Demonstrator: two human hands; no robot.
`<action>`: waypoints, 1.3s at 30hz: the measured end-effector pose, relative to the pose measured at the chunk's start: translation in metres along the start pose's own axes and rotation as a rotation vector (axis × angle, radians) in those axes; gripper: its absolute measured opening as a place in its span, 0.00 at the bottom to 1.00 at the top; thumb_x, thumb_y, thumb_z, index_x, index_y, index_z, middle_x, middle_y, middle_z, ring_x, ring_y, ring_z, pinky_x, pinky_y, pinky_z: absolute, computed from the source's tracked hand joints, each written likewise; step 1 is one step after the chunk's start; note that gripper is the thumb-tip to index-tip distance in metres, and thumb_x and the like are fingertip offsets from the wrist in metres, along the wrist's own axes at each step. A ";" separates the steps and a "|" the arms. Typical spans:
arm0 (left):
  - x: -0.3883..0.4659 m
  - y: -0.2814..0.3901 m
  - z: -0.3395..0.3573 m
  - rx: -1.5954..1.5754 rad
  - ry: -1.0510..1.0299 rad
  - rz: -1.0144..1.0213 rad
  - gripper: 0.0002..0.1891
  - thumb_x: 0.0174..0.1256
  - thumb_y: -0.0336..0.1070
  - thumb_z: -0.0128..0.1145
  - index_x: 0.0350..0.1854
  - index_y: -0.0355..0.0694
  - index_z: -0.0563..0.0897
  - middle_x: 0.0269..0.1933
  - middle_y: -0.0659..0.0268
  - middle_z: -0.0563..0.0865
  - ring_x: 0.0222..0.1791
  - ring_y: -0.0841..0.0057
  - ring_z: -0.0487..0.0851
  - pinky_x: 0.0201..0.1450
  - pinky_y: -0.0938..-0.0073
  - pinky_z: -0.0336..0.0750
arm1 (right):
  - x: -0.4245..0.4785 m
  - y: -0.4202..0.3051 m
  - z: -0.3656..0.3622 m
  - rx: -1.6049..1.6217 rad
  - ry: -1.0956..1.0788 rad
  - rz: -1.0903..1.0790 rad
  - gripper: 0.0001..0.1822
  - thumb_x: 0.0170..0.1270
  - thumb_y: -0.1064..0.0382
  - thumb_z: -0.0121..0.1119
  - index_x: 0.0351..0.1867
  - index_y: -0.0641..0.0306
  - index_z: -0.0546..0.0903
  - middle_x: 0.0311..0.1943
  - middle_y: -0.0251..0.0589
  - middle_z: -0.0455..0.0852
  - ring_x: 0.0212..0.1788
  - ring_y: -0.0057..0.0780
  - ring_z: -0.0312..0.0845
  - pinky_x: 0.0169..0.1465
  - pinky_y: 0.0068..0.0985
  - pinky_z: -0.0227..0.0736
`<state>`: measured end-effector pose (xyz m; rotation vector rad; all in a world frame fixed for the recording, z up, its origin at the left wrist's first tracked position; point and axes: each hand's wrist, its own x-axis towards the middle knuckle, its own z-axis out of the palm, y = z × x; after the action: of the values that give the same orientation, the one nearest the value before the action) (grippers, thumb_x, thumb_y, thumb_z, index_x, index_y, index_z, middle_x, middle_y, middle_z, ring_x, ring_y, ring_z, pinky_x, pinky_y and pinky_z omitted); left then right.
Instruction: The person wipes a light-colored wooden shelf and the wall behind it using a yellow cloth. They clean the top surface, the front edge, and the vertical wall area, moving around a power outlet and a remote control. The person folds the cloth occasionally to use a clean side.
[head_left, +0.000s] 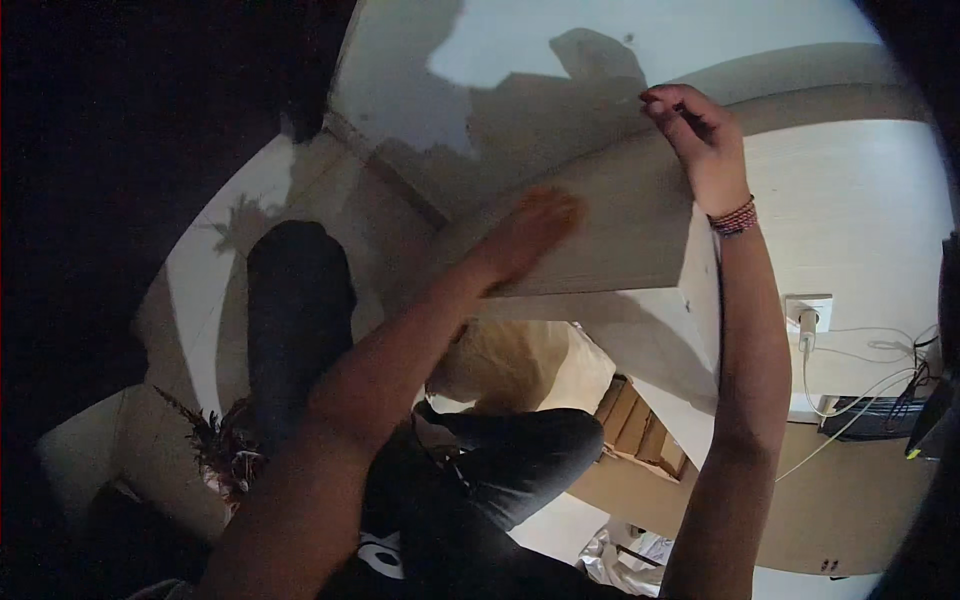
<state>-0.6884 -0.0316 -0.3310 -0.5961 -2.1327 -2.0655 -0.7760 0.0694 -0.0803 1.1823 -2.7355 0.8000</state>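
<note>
My right hand, with woven bracelets at the wrist, is raised close to a pale wall. Its thumb and fingertips come together; whether something small is between them cannot be made out. My left hand is blurred by motion over a pale, wood-grained panel, its fingers indistinct. The panel lies in shadow below the wall and ends in a corner beside my right forearm. On the wall, dark shadows fall to the left of my right hand.
A plug with a white cable sits in a wall socket at the right, near tangled cords. Below the panel are a beige bag and a brown slatted box. My bent knee is close. Dried plumes stand at left.
</note>
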 end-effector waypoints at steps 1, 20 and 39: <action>-0.016 -0.054 0.006 0.001 -0.009 -0.176 0.28 0.86 0.55 0.40 0.78 0.46 0.69 0.77 0.55 0.69 0.79 0.60 0.65 0.81 0.56 0.59 | 0.002 -0.002 0.001 -0.012 0.019 -0.043 0.08 0.74 0.66 0.63 0.48 0.62 0.89 0.38 0.31 0.92 0.39 0.18 0.82 0.48 0.21 0.78; -0.041 0.027 -0.007 -1.092 -0.165 -0.433 0.30 0.86 0.44 0.46 0.84 0.46 0.56 0.83 0.56 0.58 0.82 0.61 0.61 0.82 0.62 0.59 | 0.003 -0.010 0.001 0.025 0.061 -0.068 0.24 0.81 0.43 0.53 0.65 0.57 0.81 0.44 0.41 0.91 0.50 0.29 0.86 0.57 0.29 0.77; -0.046 0.027 -0.008 -0.882 -0.111 -0.351 0.41 0.82 0.66 0.40 0.85 0.42 0.53 0.83 0.57 0.60 0.81 0.63 0.61 0.83 0.60 0.54 | 0.010 -0.009 -0.003 -0.019 -0.071 0.103 0.27 0.79 0.40 0.56 0.53 0.63 0.88 0.40 0.37 0.91 0.48 0.24 0.84 0.56 0.26 0.75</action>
<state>-0.6378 -0.0486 -0.3209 -0.4157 -1.3290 -3.2269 -0.7771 0.0586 -0.0716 1.0957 -2.8754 0.7544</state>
